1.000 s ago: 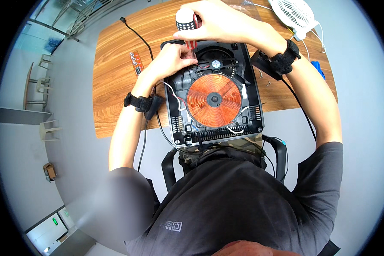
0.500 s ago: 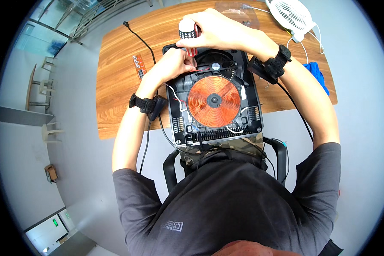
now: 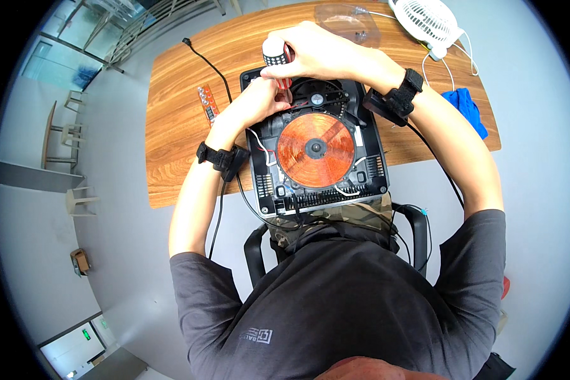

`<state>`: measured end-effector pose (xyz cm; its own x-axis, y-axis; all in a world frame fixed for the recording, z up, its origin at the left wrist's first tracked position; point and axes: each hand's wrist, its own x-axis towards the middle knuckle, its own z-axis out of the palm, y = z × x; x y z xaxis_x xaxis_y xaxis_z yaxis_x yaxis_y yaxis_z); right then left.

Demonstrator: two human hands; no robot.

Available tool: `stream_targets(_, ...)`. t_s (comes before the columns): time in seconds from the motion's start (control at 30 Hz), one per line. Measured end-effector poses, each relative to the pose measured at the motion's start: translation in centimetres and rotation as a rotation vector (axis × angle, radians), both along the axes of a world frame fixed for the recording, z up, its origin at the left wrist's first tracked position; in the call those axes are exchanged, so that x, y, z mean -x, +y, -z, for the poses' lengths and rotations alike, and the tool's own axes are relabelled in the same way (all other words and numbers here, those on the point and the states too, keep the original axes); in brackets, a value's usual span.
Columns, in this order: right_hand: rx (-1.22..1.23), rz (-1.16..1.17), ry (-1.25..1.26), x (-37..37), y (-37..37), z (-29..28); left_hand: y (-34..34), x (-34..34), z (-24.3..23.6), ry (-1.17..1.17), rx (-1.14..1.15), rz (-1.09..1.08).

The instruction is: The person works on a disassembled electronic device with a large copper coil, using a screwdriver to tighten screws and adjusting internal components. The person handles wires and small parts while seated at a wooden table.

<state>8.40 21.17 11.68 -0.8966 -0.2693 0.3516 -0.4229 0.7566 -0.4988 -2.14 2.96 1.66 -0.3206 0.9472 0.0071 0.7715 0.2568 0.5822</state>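
An opened induction cooker [image 3: 258, 162] rests partly on my lap and partly on the table, with its round copper coil [image 3: 297, 158] and black cooling fan [image 3: 318, 99] exposed. My right hand [image 3: 307, 52] is wrapped round the handle of a screwdriver [image 3: 275, 50], patterned in black, white and red, held upright over the far left part of the housing. Beside the screwdriver's lower end, my left hand [image 3: 258, 101] is closed, thumb and fingers pressed together next to thin red wires. The screwdriver tip and whatever the left fingers pinch are hidden.
On the wooden table [image 3: 177, 139] lie an orange button board [image 3: 206, 104] and a black plug cord [image 3: 202, 53] at left. A clear plastic tray [image 3: 354, 25], white fan [image 3: 427, 22] and blue cloth [image 3: 465, 113] are at right. Cables hang from both wrist straps.
Both hands and the screwdriver stay at the same spot on the cooker, with the right hand slightly lower in view. The view has shifted a little.
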Motion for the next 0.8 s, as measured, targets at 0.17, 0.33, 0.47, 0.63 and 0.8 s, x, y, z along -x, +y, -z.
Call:
stream_targets(0.17,0.007,0.011,-0.018,0.0,0.0,0.4,-0.1,0.8,1.0,0.037,-0.018,0.018)
stream_targets(0.33,0.014,0.028,0.027,-0.3,0.1,-0.3,0.1,0.2,-0.4,-0.034,0.003,0.019)
stream_targets(0.47,0.024,0.004,0.022,-0.1,0.2,0.0,0.2,-0.1,-0.6,-0.031,0.02,-0.009)
stream_targets(0.63,0.029,0.017,0.012,-0.3,0.0,0.0,0.0,-0.4,-1.0,-0.028,0.012,-0.014)
stream_targets(0.8,0.007,0.025,0.046,-0.1,0.1,0.3,-0.1,-0.6,-1.5,-0.032,0.045,-0.013)
